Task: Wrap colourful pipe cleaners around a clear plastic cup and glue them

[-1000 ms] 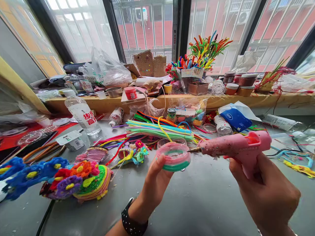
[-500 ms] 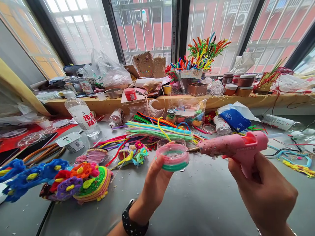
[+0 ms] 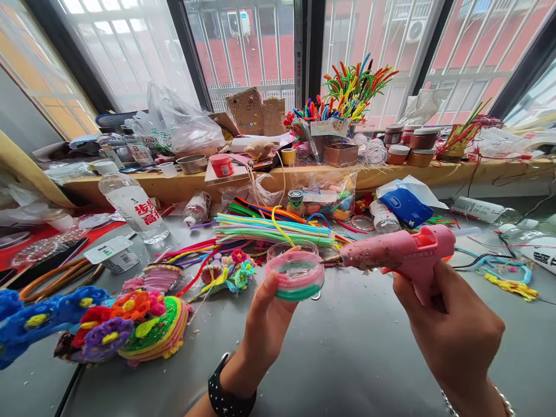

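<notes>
My left hand is closed round a small clear round container, holding it up above the grey table. Pink and green pipe cleaner bands wrap the container's side. A pink hot glue gun is gripped by its handle in my right hand. Its metal nozzle points left, close to the container's right side; I cannot tell whether the tip touches. A yellow pipe cleaner rises behind the container. The far fingers of my left hand are partly hidden by the container.
A bundle of pipe cleaners lies behind my hands. To the left are fuzzy flower decorations, a plastic bottle and a white tub. A blue packet lies at the back right. Jars line the window ledge.
The whole view has shifted slightly, so everything appears a little further left. My hands keep the same hold on the container and glue gun, with the nozzle still near the container's side.
</notes>
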Tool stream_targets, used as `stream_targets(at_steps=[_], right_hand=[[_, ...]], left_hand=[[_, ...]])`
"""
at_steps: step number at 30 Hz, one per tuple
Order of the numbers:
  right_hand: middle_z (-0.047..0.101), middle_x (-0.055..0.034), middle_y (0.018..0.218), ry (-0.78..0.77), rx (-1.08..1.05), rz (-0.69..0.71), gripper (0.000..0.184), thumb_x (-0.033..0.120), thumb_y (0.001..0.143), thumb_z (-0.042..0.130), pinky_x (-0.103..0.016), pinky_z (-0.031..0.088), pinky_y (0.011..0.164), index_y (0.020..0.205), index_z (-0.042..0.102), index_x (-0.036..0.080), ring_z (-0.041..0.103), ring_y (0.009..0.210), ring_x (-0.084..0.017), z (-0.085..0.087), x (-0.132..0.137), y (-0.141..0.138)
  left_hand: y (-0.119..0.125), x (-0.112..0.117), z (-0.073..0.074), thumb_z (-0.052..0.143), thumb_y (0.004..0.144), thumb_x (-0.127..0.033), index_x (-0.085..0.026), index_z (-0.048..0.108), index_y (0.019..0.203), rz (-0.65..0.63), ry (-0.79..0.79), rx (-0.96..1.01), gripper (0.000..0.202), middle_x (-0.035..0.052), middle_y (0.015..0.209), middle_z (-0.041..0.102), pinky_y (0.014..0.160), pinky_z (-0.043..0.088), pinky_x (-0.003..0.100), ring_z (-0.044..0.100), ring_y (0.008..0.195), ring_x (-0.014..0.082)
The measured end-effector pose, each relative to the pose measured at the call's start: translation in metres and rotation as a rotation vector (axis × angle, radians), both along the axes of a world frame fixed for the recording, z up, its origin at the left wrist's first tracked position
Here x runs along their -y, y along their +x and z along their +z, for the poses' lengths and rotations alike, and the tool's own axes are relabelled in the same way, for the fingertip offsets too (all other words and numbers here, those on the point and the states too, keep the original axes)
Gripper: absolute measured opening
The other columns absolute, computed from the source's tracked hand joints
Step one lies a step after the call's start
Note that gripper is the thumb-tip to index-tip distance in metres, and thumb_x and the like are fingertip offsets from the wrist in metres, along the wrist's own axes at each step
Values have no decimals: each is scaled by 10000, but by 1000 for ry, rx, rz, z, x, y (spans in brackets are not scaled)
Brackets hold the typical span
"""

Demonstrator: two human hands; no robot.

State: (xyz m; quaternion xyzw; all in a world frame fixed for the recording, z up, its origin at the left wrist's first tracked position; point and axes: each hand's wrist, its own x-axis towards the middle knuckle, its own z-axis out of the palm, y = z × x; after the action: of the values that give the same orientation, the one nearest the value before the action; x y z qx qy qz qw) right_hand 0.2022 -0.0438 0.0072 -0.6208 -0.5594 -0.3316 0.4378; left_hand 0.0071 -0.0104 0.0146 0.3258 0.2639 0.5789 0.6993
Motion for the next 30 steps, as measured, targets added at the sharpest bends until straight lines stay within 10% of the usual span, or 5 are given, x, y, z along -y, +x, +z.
stream_targets(at_steps=[30], right_hand=[[488, 1, 505, -57, -27, -63, 245, 357, 846, 516, -250, 310, 450, 738, 583, 148, 429, 432, -118, -2, -2, 4]], left_hand=[[0, 1, 1, 609, 717, -494, -182, 610, 1163, -17, 5, -2, 545, 99, 1163, 646, 990, 403, 449, 487, 1197, 337]])
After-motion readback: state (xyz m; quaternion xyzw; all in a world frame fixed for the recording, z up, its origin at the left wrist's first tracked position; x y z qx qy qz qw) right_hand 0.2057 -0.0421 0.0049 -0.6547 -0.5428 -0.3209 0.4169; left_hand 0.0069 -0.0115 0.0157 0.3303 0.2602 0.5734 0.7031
